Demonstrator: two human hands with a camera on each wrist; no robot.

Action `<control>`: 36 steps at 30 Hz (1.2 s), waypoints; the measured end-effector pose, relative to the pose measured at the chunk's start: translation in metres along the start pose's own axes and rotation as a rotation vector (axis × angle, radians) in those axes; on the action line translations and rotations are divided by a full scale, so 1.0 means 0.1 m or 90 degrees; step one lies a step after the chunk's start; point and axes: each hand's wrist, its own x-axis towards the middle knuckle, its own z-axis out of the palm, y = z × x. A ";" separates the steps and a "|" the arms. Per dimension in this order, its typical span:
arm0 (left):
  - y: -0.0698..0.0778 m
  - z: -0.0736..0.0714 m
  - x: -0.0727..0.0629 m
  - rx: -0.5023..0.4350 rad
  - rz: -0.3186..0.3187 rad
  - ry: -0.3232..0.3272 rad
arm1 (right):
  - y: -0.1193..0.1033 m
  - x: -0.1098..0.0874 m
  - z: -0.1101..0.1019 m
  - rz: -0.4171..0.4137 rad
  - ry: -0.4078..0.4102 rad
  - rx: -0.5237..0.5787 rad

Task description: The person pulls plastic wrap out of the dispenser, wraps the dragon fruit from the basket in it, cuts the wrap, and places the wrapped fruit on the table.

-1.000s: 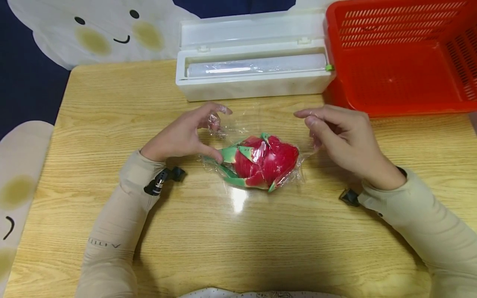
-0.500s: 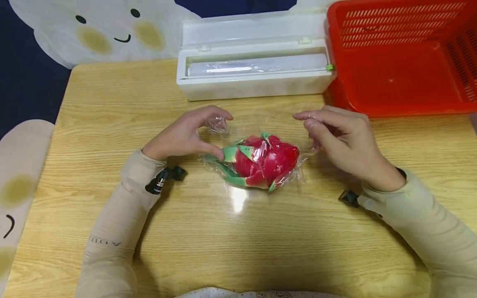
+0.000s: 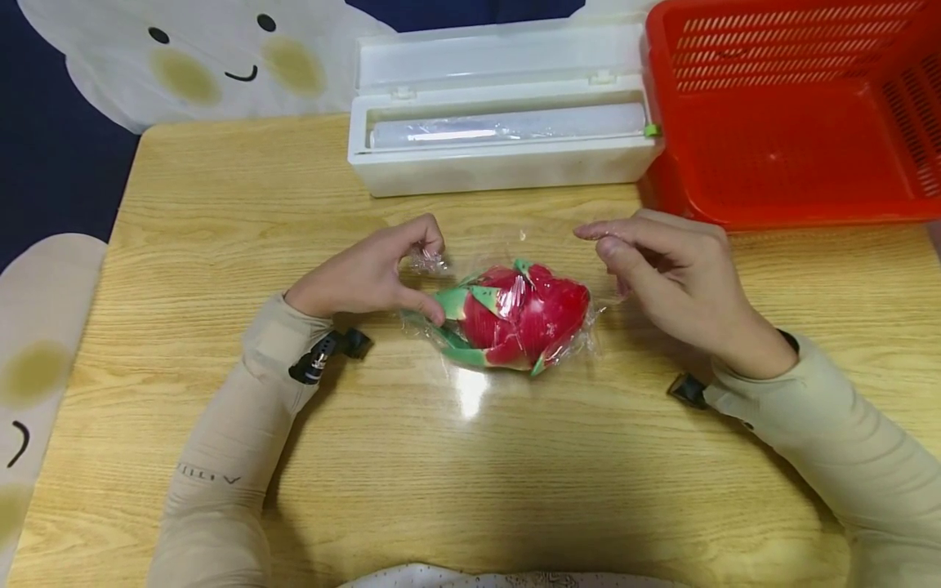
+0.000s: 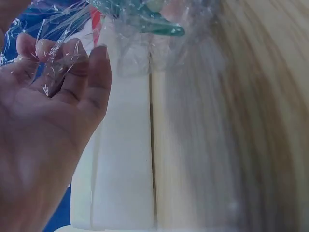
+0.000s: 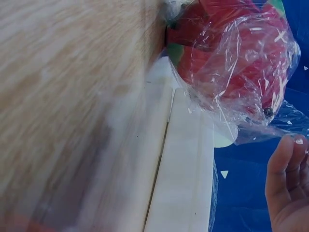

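A red dragon fruit (image 3: 525, 314) with green leaf tips lies mid-table, wrapped in clear cling film (image 5: 217, 104). To its left, my left hand (image 3: 371, 269) grips a crumpled bunch of the film in its curled fingers. The left thumb rests at the fruit's green tips. In the left wrist view, film strands (image 4: 55, 72) run across the curled fingers. At the fruit's other end, my right hand (image 3: 672, 273) pinches the film between thumb and fingers. Film stretches from the fruit to the right fingers (image 5: 285, 166) in the right wrist view.
Behind the fruit stands a white cling film box (image 3: 507, 167), lid raised, with a film roll (image 3: 507, 126) inside. A red plastic basket (image 3: 794, 155) sits at the back right. The wooden table (image 3: 470, 490) has a rounded far left corner.
The left fingers have curled further in and drawn the film down toward the fruit. The fruit and right hand have hardly moved.
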 end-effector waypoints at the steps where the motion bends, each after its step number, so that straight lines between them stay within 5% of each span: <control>1: 0.00 0.00 0.00 0.002 0.003 -0.005 | 0.00 0.00 0.00 -0.001 -0.003 -0.002; 24: 0.01 0.11 0.04 0.013 0.132 0.004 | -0.04 -0.01 0.00 -0.053 0.061 -0.019; 36: 0.05 0.17 0.05 0.000 0.144 0.018 | -0.07 0.02 -0.01 -0.100 0.078 -0.026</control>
